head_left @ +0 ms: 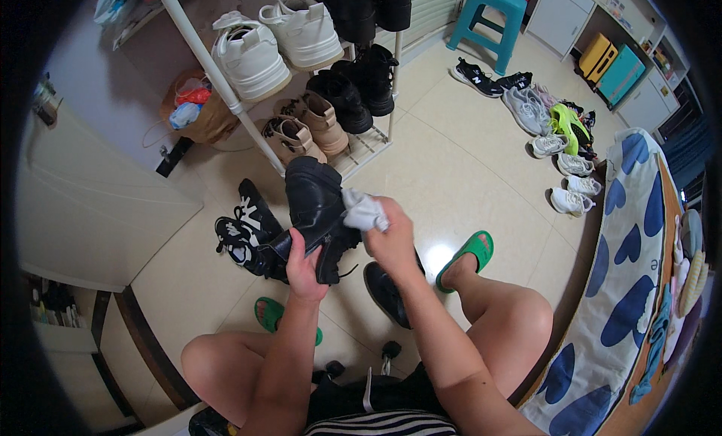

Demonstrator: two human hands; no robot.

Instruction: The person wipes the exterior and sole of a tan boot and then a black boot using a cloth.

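My left hand (306,266) grips the shaft of a black leather ankle boot (313,204), thumb over its edge. The boot is tilted with its heel end up, and its side zipper and a loose lace show. Close to the boot's right side, my right hand (389,233) pinches a crumpled white cloth or tissue (364,210); whether the cloth touches the leather I cannot tell. Below my right wrist another black shoe or boot (386,292) rests on the tiles, partly hidden by the forearm. Black sneakers with white marks (245,227) lie left of the held boot.
A white shoe rack (242,114) with several pairs stands ahead, beside a brown paper bag (206,120). More shoes (527,111) line the floor at right, near a teal plastic stool (491,13). A bed with a heart-patterned cover (626,300) borders the right side; a pale panel (101,210) the left.
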